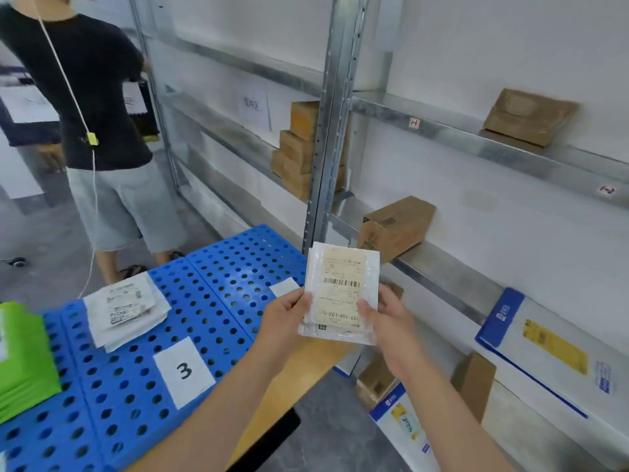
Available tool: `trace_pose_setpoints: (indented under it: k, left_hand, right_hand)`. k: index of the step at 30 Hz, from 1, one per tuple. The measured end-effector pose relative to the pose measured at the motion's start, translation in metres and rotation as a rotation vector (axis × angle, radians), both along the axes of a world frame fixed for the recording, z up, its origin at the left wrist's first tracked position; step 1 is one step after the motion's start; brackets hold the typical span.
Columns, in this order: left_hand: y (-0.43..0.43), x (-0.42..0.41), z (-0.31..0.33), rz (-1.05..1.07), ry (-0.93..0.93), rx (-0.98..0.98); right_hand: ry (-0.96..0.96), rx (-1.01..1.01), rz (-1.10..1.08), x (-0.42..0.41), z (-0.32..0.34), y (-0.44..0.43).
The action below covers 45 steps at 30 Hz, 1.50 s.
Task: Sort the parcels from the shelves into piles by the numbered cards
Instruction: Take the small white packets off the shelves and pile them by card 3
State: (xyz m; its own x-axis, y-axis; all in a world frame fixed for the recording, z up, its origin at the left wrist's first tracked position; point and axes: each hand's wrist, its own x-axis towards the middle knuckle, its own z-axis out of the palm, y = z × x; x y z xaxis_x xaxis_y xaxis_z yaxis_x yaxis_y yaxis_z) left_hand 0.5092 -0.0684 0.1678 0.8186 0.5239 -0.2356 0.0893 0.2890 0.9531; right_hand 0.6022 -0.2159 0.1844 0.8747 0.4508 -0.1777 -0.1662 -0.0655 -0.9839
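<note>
Metal shelving point(442, 267) lines the white wall, with a blue perforated desk point(221, 301) set before it. Between the two, above the desk's far corner, a flat white parcel point(342, 291) is held up with its label and barcode facing the camera. A second white edge shows behind it, so there may be two.

The left hand point(289, 315) pinches the lower left edge with its thumb on the front, and the right hand point(388, 318) pinches the lower right edge the same way.

On the desk lie a card marked 3 point(183, 371), a pile of white parcels point(126, 308) beyond it, and another card point(284, 287) whose number I cannot read.

The likeliest mistake is a misread. The label's bold code appears upside down, which could send the parcel to the wrong pile. If two are held, the rear one could slip out unnoticed.
</note>
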Motion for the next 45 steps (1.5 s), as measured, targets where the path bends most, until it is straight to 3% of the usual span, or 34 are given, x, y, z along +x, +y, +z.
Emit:
trace_pose_setpoints:
  k: [9,19,45]
  left_hand:
    - [0.109,-0.107,0.019,0.202,0.039,0.125]
    - [0.183,-0.179,0.013,0.385,-0.041,0.109]
    - [0.273,-0.163,-0.016,0.812,0.14,0.126]
  right_hand:
    - [-0.012,-0.022,0.219,-0.079,0.016,0.134]
    - [-0.048,-0.08,0.349,-0.134,0.023,0.23]
    - [-0.068,-0.122,0.711,-0.085,-0.021,0.386]
